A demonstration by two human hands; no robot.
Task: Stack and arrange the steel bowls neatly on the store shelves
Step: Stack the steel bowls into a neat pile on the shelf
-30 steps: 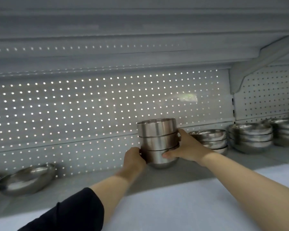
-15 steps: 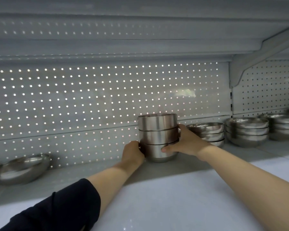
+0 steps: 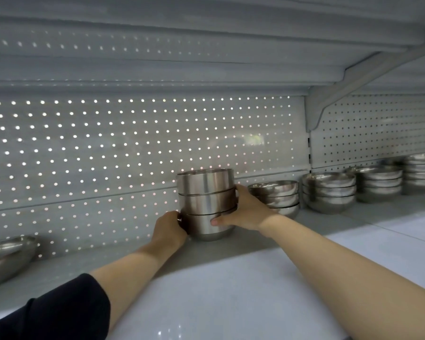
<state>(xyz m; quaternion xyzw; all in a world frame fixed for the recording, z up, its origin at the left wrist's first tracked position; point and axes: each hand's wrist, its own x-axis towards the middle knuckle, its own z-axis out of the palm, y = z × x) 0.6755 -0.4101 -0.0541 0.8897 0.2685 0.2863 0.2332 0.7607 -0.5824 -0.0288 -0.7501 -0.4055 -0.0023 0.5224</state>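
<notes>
You set the three-bowl stack (image 3: 206,204) down on the shelf (image 3: 231,246) — left hand (image 3: 169,229) and right hand (image 3: 245,212) still gripped it, so release was next.

— What's carrying it all?

— A pale grey shelf (image 3: 243,285), backed by a perforated panel (image 3: 133,143).

— And what sits on it?

— The stack of 3 tall steel bowls (image 3: 206,204) that my hands grip stands near the back. Just right of it are 4 stacks of wide bowls: (image 3: 275,196), (image 3: 329,191), (image 3: 378,182), (image 3: 421,173). Far left, a wide tilted bowl (image 3: 8,256) lies alone.
</notes>
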